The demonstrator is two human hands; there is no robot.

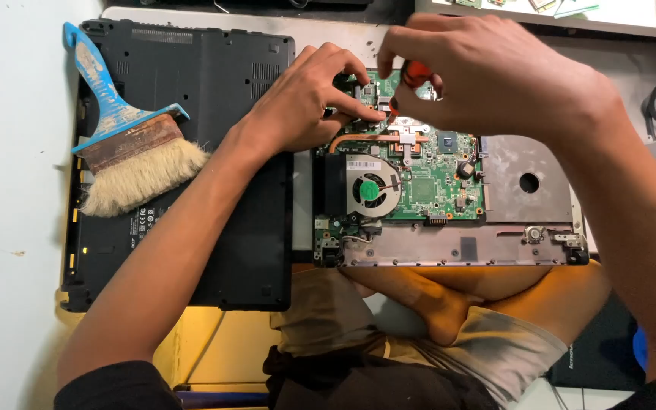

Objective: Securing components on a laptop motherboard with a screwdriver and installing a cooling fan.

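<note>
An opened laptop chassis (510,247) is shown from above, its green motherboard (427,182) exposed. A red-handled screwdriver (417,74) is clasped in the curled fingers of the right hand (487,76); its long axis is judged near-vertical, the tip hidden, aimed at the board toward 7 o'clock from the grip. The left hand (305,102), the nearer one, is pressed fingertips-together on the board's upper edge, at 9 o'clock from the tool. A copper heat pipe (389,138) and round fan (372,188) lie at 6 o'clock. A bristly, blue-handled brush (127,144) rests on the matte black bottom cover (222,83).
</note>
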